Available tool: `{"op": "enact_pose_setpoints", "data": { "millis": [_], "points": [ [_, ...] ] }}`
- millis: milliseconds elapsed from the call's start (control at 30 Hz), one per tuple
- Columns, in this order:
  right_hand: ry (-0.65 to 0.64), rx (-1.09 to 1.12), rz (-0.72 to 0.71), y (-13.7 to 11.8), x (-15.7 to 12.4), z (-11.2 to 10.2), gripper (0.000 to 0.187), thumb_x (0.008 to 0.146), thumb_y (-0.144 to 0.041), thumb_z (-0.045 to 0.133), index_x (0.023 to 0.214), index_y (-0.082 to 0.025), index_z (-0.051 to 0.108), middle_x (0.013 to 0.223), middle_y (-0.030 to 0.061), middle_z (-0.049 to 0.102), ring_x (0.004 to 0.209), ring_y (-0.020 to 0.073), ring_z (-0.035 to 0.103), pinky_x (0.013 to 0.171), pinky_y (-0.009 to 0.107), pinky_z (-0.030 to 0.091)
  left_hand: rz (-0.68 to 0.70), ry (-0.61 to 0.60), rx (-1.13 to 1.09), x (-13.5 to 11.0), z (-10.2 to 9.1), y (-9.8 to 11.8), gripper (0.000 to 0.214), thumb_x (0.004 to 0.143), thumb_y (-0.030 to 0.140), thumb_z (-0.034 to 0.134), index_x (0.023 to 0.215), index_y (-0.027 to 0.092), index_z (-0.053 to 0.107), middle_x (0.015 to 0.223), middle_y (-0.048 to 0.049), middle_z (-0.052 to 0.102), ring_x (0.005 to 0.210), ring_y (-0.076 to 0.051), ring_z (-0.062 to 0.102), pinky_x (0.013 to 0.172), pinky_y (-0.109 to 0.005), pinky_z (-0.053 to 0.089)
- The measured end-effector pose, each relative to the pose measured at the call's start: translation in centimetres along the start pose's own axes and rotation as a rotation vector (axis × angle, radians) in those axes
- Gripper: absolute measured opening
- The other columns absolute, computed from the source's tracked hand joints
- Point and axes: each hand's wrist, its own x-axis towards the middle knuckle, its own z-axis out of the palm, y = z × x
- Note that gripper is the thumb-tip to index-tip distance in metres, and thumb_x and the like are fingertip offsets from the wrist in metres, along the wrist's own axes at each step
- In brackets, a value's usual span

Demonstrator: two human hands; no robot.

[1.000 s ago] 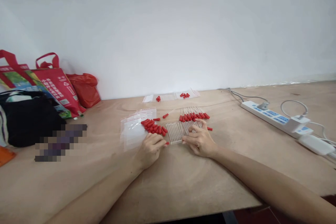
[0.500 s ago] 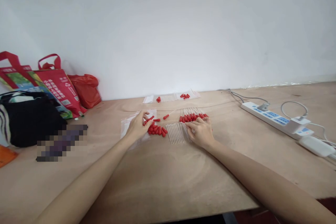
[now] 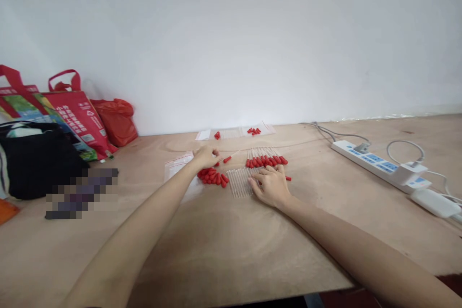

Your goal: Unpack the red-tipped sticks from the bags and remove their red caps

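My left hand [image 3: 206,156] reaches over the far side of a pile of red rubber dropper bulbs [image 3: 212,177], its thumb and fingers closed together; anything in them is too small to make out. My right hand [image 3: 271,186] rests over the right end of a row of clear glass tubes [image 3: 238,183], thumb and fingers apart, partly hiding the row. A red bulb end [image 3: 288,178] shows beyond this hand; its other end is hidden. Behind the hand lies a row of droppers with red bulbs [image 3: 266,160]. One dropper [image 3: 227,159] lies alone near my left fingertips.
Clear zip bags [image 3: 176,166] lie left of the pile, and more bags with bulbs [image 3: 265,129] lie by the wall. A white power strip [image 3: 378,162] with cables stands right. Shopping bags [image 3: 81,122] and a black bag [image 3: 43,163] crowd the left.
My left hand has moved right and away from me, past the bulb pile. My right hand's thumb has come away from its fingertips. The view has shifted slightly.
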Motion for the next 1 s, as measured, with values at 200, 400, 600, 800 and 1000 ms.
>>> {"op": "enact_pose_setpoints", "data": {
  "millis": [200, 400, 600, 800, 1000],
  "points": [
    [0.049, 0.058, 0.11, 0.9, 0.2, -0.1, 0.04, 0.088, -0.038, 0.035, 0.069, -0.022, 0.066, 0.065, 0.0012, 0.063, 0.067, 0.0131, 0.051, 0.069, 0.032, 0.019, 0.061, -0.003, 0.112, 2.7, 2.4, 2.2, 0.024, 0.061, 0.042, 0.063, 0.067, 0.019, 0.062, 0.096, -0.0092, 0.062, 0.101, -0.03, 0.048, 0.088, -0.047, 0.027],
    [0.149, 0.075, 0.177, 2.3, 0.2, 0.3, 0.031, 0.085, -0.036, 0.041, 0.075, -0.022, 0.066, 0.067, 0.0021, 0.061, 0.069, 0.0146, 0.052, 0.071, 0.032, 0.023, 0.086, 0.069, 0.178, 2.2, 1.9, 3.3, 0.012, 0.07, 0.025, 0.056, 0.074, 0.015, 0.059, 0.096, -0.0148, 0.061, 0.099, -0.032, 0.049, 0.084, -0.047, 0.028],
    [0.24, 0.072, 0.049, 2.3, 0.1, -0.4, 0.042, 0.079, -0.044, 0.048, 0.113, -0.021, 0.053, 0.11, 0.0101, 0.054, 0.098, 0.0223, 0.047, 0.083, 0.038, 0.025, 0.324, 0.234, 0.133, -4.9, 0.8, 2.3, 0.013, 0.082, 0.028, 0.044, 0.082, 0.018, 0.052, 0.087, -0.0037, 0.063, 0.089, -0.019, 0.054, 0.09, -0.039, 0.023],
    [0.128, 0.152, -0.26, -0.1, -0.6, -1.0, 0.025, 0.082, -0.039, 0.047, 0.101, -0.028, 0.06, 0.103, 0.0023, 0.061, 0.096, 0.018, 0.047, 0.094, 0.043, 0.015, 0.597, 0.391, 0.027, -10.1, 2.7, 0.2, 0.016, 0.085, 0.027, 0.042, 0.077, 0.018, 0.053, 0.079, -0.0026, 0.064, 0.076, -0.017, 0.055, 0.081, -0.036, 0.028],
    [0.122, 0.174, -0.291, -1.1, -1.2, -0.3, 0.019, 0.084, -0.028, 0.046, 0.086, -0.025, 0.064, 0.067, -0.0008, 0.061, 0.073, 0.0133, 0.047, 0.089, 0.041, 0.018, 0.733, 0.513, -0.125, -10.4, 4.2, -0.3, 0.013, 0.085, 0.024, 0.045, 0.087, 0.019, 0.056, 0.078, -0.0011, 0.065, 0.073, -0.014, 0.055, 0.077, -0.033, 0.03]
  ]
}}
